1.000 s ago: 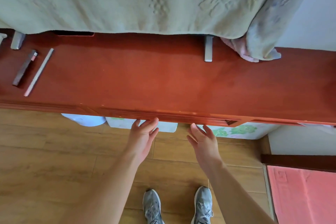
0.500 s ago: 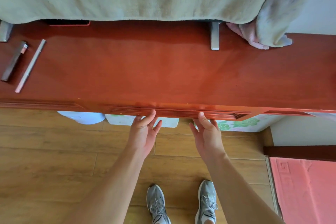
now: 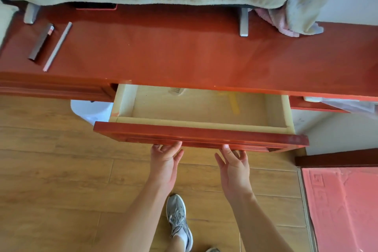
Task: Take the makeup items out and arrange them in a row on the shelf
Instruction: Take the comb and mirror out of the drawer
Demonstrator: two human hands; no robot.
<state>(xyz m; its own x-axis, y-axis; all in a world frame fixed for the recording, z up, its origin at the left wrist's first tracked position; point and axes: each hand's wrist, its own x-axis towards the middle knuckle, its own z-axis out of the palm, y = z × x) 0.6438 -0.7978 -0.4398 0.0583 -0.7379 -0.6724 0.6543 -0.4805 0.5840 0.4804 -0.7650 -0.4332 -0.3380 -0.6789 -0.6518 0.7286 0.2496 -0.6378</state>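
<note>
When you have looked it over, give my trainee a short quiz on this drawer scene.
1. True or false: the drawer is shut.
2. What lies beside the dark tube on the shelf? A a mirror; B a slim pencil; C a brush.
3. What do the left hand and right hand both touch?
Key: 1 false; 2 B; 3 the drawer's front, at its lower edge.

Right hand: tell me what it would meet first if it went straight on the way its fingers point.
The drawer front: the right hand points toward it, and its fingers touch the front's lower edge. Whether the tips hook under that edge is hidden.
</note>
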